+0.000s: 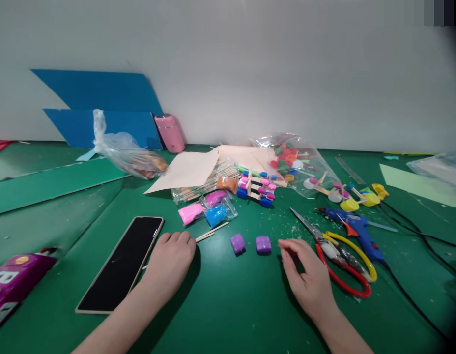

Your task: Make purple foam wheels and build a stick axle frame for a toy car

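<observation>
Sticks: lying on the green surface to the right of the phone, partly hidden beneath your left hand.
Stick axis: the long axis is slanting away from the phone toward the far right; the visible ends are pointing that way and spreading slightly.
Left hand: you are laying it palm down just right of the phone, over the sticks; its fingertips are curling out of sight, so I cannot tell whether they are pinching.
Right hand: you are resting it farther right of the phone, thumb and forefinger curving loosely around a gap, nothing showing between them.
Purple blocks: two are sitting apart, right of the phone, touching neither hand.
Block axis: both are looking nearly square, showing no clear long axis; the one nearer the phone is sitting slightly turned.
Done: a wheeled model, seemingly assembled, is standing beyond and right of the phone.
Unjoined: nothing visible is connecting sticks and blocks.
</observation>
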{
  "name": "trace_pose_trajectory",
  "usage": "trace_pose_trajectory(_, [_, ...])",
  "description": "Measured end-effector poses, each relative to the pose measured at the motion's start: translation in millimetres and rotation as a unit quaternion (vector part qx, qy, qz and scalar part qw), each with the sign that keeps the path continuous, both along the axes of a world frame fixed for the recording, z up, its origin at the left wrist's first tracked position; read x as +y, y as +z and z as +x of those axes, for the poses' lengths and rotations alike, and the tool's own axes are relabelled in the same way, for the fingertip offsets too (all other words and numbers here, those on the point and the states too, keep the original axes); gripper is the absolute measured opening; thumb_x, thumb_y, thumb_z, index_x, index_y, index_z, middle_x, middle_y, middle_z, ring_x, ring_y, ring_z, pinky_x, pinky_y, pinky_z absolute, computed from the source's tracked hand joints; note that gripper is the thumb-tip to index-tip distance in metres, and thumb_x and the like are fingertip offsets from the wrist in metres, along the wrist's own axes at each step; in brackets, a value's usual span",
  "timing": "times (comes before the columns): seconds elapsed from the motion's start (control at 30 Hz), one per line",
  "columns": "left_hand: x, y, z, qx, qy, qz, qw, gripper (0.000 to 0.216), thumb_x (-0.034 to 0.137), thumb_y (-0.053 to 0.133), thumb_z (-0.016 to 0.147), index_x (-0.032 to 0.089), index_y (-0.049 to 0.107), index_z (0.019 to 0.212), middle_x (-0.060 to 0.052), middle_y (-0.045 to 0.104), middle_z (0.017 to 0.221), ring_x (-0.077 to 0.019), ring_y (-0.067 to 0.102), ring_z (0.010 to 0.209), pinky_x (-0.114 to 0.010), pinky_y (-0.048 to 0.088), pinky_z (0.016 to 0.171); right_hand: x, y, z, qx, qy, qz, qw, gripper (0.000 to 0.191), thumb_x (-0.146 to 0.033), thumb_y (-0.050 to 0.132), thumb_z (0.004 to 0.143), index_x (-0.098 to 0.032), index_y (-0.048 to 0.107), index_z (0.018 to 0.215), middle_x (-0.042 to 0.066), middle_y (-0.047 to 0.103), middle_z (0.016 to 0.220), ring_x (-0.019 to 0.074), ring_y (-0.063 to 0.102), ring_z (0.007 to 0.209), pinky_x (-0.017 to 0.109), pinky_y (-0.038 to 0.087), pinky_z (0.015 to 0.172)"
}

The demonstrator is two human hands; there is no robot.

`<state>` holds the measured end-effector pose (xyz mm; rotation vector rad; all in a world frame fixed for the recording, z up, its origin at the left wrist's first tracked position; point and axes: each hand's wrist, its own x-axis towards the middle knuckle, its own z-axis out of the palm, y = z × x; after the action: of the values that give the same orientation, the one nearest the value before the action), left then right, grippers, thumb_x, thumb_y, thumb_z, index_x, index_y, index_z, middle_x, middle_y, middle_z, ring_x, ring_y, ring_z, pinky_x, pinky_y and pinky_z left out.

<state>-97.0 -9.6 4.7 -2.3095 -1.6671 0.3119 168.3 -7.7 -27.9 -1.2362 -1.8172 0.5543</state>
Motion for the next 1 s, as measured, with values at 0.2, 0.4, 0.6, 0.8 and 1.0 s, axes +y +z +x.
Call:
trace_pose_trajectory(0.2, [-1, -1.2, -2, 0.001, -0.003, 0.016, 1.0, 0.027, 0.008, 0.039, 0.079, 0.015, 0.06, 0.064, -0.01, 0.061, 0.063, -0.025, 0.058, 0.06, -0.036, 0.036, 0.057, 1, 0.6, 0, 0.006, 0.015, -0.01, 1.0, 0.018, -0.014, 0.045, 0.082, -0.02, 0.054, 0.097, 0.007, 0.056, 0.092, 0.0199, 0.054, 0.086, 0.033, 0.045, 0.074])
trace_pose_trajectory(0.4, [-14, 7.4, 0, -0.127, 0.011, 0.081, 0.988, 0.021, 0.019, 0.041, 0.082, 0.015, 0.059, 0.074, -0.008, 0.062, 0.071, -0.025, 0.058, 0.069, -0.036, 0.038, 0.062, -1, 0.3, 0, 0.021, 0.026, -0.013, 0.999, 0.018, -0.015, 0.045, 0.083, -0.019, 0.054, 0.098, 0.006, 0.055, 0.093, 0.0175, 0.053, 0.085, 0.029, 0.043, 0.074])
trace_pose_trajectory(0.6, [-27, 18.0, 48, -0.457, 0.03, -0.061, 0.887, 0.017, 0.02, 0.041, 0.083, 0.017, 0.057, 0.077, -0.002, 0.06, 0.067, -0.0138, 0.054, 0.06, -0.023, 0.042, 0.057, -10, 2.8, -2, 0.073, 0.068, -0.077, 0.992, 0.023, -0.019, 0.036, 0.089, -0.024, 0.052, 0.104, -0.001, 0.051, 0.07, 0.0119, 0.049, 0.06, 0.022, 0.04, 0.055])
trace_pose_trajectory(0.8, [-30, 9.0, 99, -0.555, 0.049, -0.146, 0.817, 0.02, 0.018, 0.043, 0.079, 0.016, 0.058, 0.066, -0.001, 0.058, 0.059, -0.0118, 0.051, 0.053, -0.02, 0.04, 0.05, -15, 7.4, -6, 0.164, 0.114, -0.164, 0.966, 0.018, -0.029, 0.049, 0.084, -0.025, 0.054, 0.101, -0.001, 0.052, 0.076, 0.0119, 0.048, 0.062, 0.02, 0.039, 0.055])
trace_pose_trajectory(1.0, [-25, 3.2, 95, -0.526, -0.007, -0.134, 0.84, 0.016, 0.021, 0.047, 0.079, 0.016, 0.061, 0.074, -0.003, 0.061, 0.063, -0.013, 0.055, 0.056, -0.022, 0.045, 0.054, -13, 9.5, -7, 0.198, 0.11, -0.182, 0.957, 0.019, -0.031, 0.045, 0.086, -0.02, 0.057, 0.077, -0.002, 0.048, 0.068, 0.0097, 0.042, 0.056, 0.02, 0.033, 0.05])
